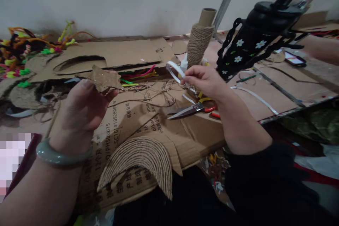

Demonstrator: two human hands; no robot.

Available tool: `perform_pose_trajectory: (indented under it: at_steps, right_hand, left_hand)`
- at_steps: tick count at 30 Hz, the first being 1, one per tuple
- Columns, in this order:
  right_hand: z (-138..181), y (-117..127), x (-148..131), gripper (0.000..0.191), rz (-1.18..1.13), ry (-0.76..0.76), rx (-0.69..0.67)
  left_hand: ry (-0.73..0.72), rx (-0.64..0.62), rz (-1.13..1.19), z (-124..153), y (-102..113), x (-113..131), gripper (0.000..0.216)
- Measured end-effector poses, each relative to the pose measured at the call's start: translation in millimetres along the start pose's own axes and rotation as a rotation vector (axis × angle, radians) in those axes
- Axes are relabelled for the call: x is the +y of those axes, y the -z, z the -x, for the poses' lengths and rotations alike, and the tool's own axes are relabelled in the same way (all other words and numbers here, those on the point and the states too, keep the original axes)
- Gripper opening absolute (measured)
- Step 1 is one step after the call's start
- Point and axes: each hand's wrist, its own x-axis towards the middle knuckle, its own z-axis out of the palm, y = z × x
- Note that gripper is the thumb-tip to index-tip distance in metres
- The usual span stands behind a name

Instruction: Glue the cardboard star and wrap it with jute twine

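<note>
On the left, my left hand (82,109) is closed on a small brown cardboard piece (104,78) with jagged, star-like edges and a shiny top. My right hand (206,81) pinches a white looped strip (173,69), possibly a tape roll; the fingers hide part of it. Scissors (194,107) with red and yellow handles lie partly open below the right hand. Just behind that hand stands a white-tipped bottle (183,62). A crescent covered in rows of twine (143,148) lies on the printed cardboard sheet (169,137) in front of me.
A twine cone (200,44) and a tilted black flowered bottle (249,42) stand behind my right hand. Colourful fuzzy stems (23,49) pile up at the far left. Loose twine (159,95) crosses the cardboard. Another person's arm (320,47) and a phone (295,58) are at right.
</note>
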Motion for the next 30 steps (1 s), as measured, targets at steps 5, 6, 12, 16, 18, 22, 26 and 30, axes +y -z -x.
perform_pose_trajectory:
  at_steps: [5,6,12,16,18,22,26,30]
  right_hand:
    - [32,32,-6,0.018,0.006,-0.069,0.188]
    - [39,40,-3,0.018,0.074,-0.076,0.193]
    - [90,81,41,0.025,0.799,-0.163,0.139]
    - [115,88,66,0.032,1.047,-0.352,0.019]
    - [121,87,70,0.032,1.095,-0.354,-0.034]
    - [122,86,74,0.033,1.185,-0.300,-0.086]
    - [116,85,72,0.033,1.247,-0.298,-0.095]
    - [91,67,47,0.032,1.114,-0.126,0.000]
  left_hand:
    - [0.000,-0.020,-0.026,0,-1,-1,0.007]
    - [0.008,-0.033,-0.039,1,-2,-1,0.008]
    - [0.005,-0.061,-0.101,3,-7,-3,0.013]
    - [0.017,-0.077,-0.074,4,-9,-3,0.009]
    - [0.030,-0.062,-0.070,5,-9,-3,0.009]
    - [0.018,-0.024,-0.081,5,-6,-4,0.008]
    - [-0.035,-0.013,-0.044,4,-7,-7,0.007]
    - [-0.059,0.015,0.048,4,-13,-9,0.008]
